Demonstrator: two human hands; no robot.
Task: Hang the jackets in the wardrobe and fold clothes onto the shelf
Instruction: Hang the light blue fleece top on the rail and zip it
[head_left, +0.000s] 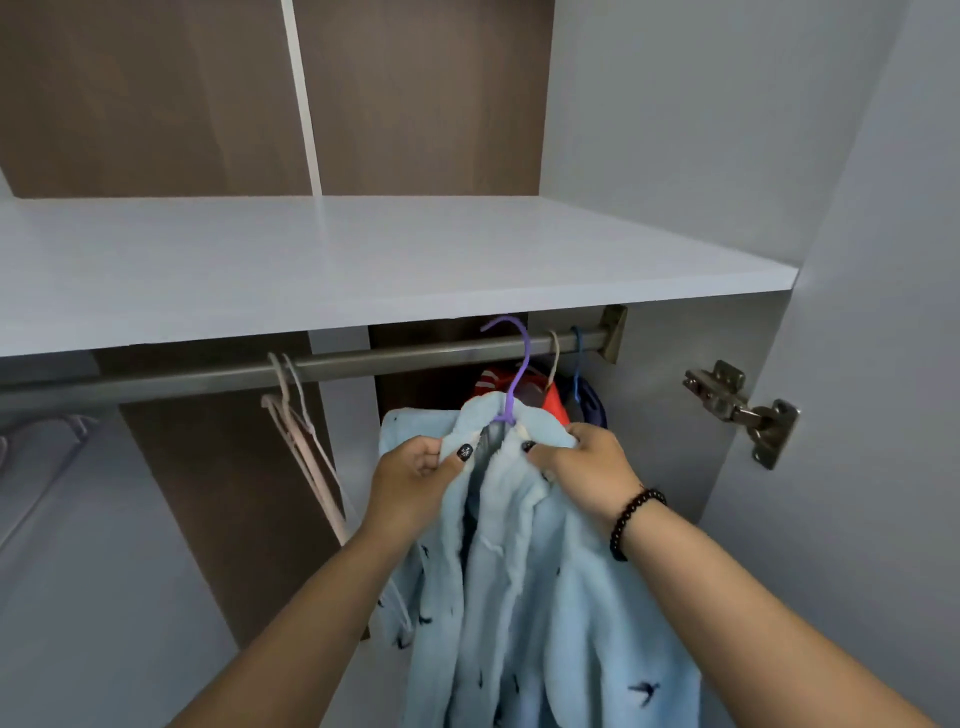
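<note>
- Both forearms reach in; left hand (415, 470) and right hand (576, 457) each have a grip bunched on the collar of the pale blue jacket (519, 597).
- It hangs below the rail (363, 364) on a purple hanger (511, 374), long axis vertical, collar up.
- Risk, I'd say: the hook looks not yet seated on the rail, so tugging the collar could drop the jacket.

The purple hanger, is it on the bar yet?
Cannot tell. The purple hanger has its hook up at the rail, but this view doesn't show whether it rests there. Both hands grip the blue jacket.
</note>
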